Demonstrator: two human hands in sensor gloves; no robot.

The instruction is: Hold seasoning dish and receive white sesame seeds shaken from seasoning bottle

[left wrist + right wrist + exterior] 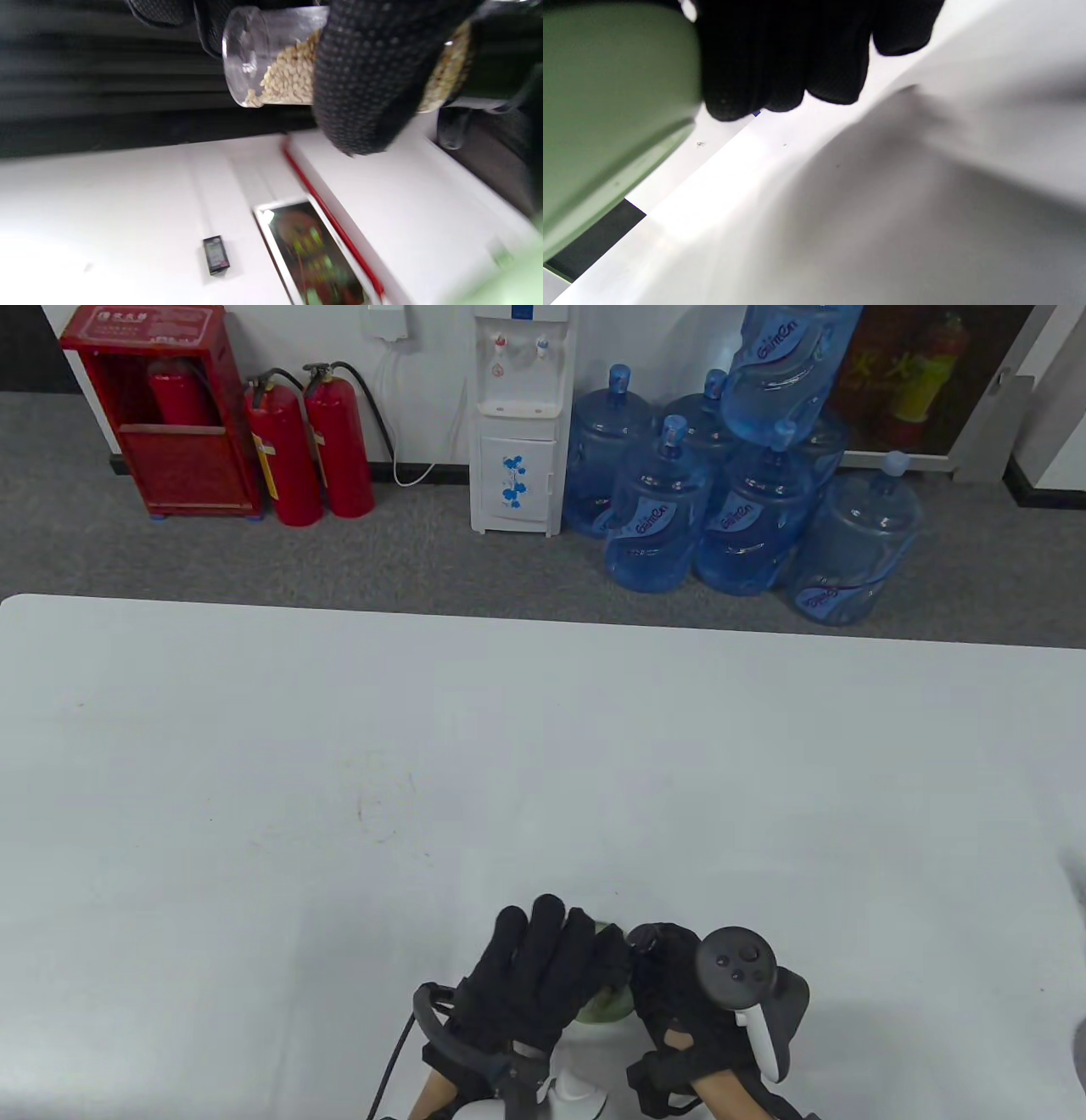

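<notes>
Both gloved hands meet at the table's near edge. My left hand (547,959) grips a clear seasoning bottle (271,63) lying on its side, part filled with white sesame seeds; a gloved finger (369,76) wraps across it. The table view hides the bottle under that hand. My right hand (670,984), with a tracker on its back, holds a pale green seasoning dish (606,1008) just right of the left hand. In the right wrist view the dish (615,106) fills the left side, with curled fingers (780,55) against its rim. I cannot make out falling seeds.
The white table (339,780) stretches away from the hands, with faint stains near its middle. Beyond its far edge, blue water jugs (747,517), a water dispenser (517,424) and red fire extinguishers (314,441) stand on the floor.
</notes>
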